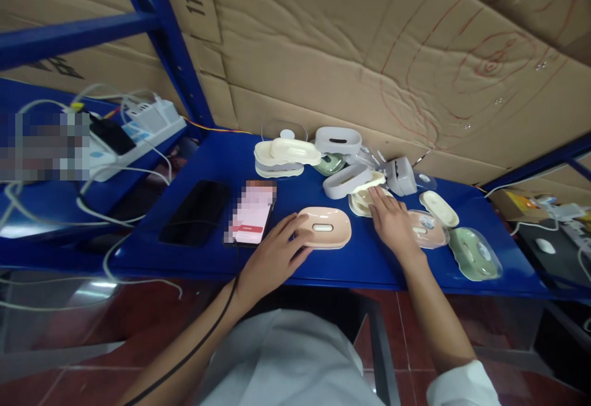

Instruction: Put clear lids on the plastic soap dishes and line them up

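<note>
A pink oval soap dish [325, 227] lies on the blue shelf [221, 159] in front of me. My left hand [274, 257] rests on its left edge, fingers curled against it. My right hand [392, 221] lies flat, fingers spread, reaching onto a cream soap dish [362, 199] just behind the pink one. A grey dish [346, 181] lies tilted next to the cream one. More dishes, cream [286, 153], grey [338, 140] and green [330, 164], are piled toward the cardboard wall.
Two phones lie left of the pink dish: a lit one [252, 212] with a black cable and a dark one [194, 212]. A clear-wrapped green dish [473, 253] and other wrapped dishes [427, 227] sit at the right. A power strip [138, 132] with cables stands far left.
</note>
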Motion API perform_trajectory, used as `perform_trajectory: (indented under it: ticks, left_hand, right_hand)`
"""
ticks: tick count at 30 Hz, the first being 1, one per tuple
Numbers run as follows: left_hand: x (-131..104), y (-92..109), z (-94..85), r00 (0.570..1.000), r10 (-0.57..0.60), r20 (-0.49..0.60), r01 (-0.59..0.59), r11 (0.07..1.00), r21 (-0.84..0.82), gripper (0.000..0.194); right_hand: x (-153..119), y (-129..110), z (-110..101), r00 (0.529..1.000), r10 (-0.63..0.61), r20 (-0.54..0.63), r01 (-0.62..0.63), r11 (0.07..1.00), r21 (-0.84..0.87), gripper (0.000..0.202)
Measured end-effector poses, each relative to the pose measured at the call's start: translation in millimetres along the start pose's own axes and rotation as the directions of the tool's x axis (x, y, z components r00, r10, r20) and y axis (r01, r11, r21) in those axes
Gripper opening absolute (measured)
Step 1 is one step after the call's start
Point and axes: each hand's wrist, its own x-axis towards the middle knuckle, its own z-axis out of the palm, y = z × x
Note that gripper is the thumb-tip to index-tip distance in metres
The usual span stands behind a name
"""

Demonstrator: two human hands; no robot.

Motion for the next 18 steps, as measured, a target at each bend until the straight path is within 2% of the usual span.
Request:
perform_trajectory:
  ticks: [4, 7, 10, 12, 14, 16, 18]
  left_hand:
    - [0, -1, 0.9, 1.0, 0.011, -0.003, -0.011, 1.0, 0.026, 0.022]
    - [0, -1, 1.3, 1.0, 0.015, 0.0, -0.015, 0.999, 0.036, 0.022]
    - [0, 0, 0.6, 1.0, 0.015, -0.004, -0.014, 0.999, 0.033, 0.023]
    - [1, 1, -0.2, 1.0, 0.011, -0.008, -0.011, 1.0, 0.012, 0.023]
    - [1, 1, -1.1, 1.0, 0.004, -0.016, -0.005, 1.0, -0.026, 0.024]
    - [0, 1, -1.6, 1.0, -0.012, -0.025, 0.01, 0.997, -0.08, 0.031]
    - [-1, 0, -1.7, 0.998, -0.054, -0.021, 0.051, 0.988, -0.143, 0.043]
  right_hand:
    - [12, 0, 4, 0.999, -0.027, 0.032, 0.027, 1.0, -0.013, 0.048]
    - [17, 7, 0, 0.999, -0.036, 0.005, 0.036, 0.999, 0.029, 0.04]
    - [15, 12, -10, 0.993, 0.032, -0.118, -0.016, 0.991, 0.132, 0.037]
    - [10, 8, -18, 0.969, 0.106, -0.225, -0.064, 0.981, 0.183, 0.033]
    - [2, -7, -25, 0.944, 0.117, -0.307, -0.06, 0.98, 0.188, 0.027]
    - [-7, -32, -29, 0.937, 0.041, -0.348, 0.022, 0.984, 0.175, 0.024]
    - [-14, -61, -31, 0.939, -0.066, -0.337, 0.138, 0.971, 0.195, 0.027]
